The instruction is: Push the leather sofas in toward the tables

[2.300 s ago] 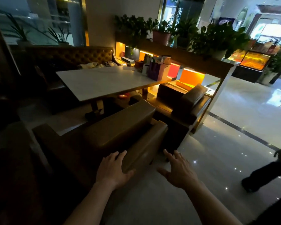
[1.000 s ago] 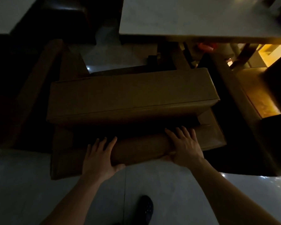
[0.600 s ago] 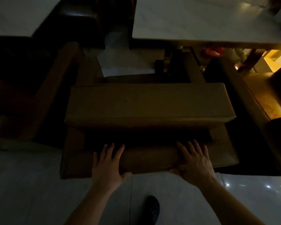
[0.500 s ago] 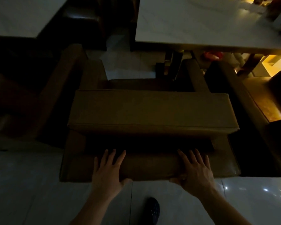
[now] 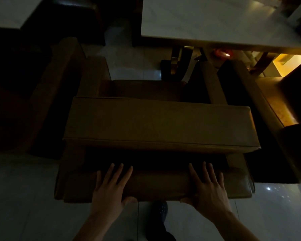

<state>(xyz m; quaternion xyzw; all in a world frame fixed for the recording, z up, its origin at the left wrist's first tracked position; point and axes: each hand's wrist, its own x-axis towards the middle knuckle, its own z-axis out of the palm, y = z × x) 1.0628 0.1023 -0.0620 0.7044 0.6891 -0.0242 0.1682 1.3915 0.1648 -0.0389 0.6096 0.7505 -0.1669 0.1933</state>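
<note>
We look down on a dim tiled floor (image 5: 24, 197) with the brown leather sofa (image 5: 160, 126) at the centre, its back toward us and its seat facing away. Beyond the sofa's far right corner stands a pale-topped table (image 5: 207, 21); the near edge of that table lies past the sofa's seat, with bare floor and the table's base (image 5: 174, 66) between them. A second pale table (image 5: 5, 11) shows beyond the sofa's far left. Just right of the sofa sits another leather sofa (image 5: 271, 105), partly lit orange. On the sofa's rounded back rail our left hand (image 5: 109, 190) lies flat with fingers spread and straight, thumb under the rail's near edge, and our right hand (image 5: 208, 186) lies likewise, neither one clenched. Near the rail, between our arms, a dark shoe (image 5: 161, 210) stands on the floor.
</note>
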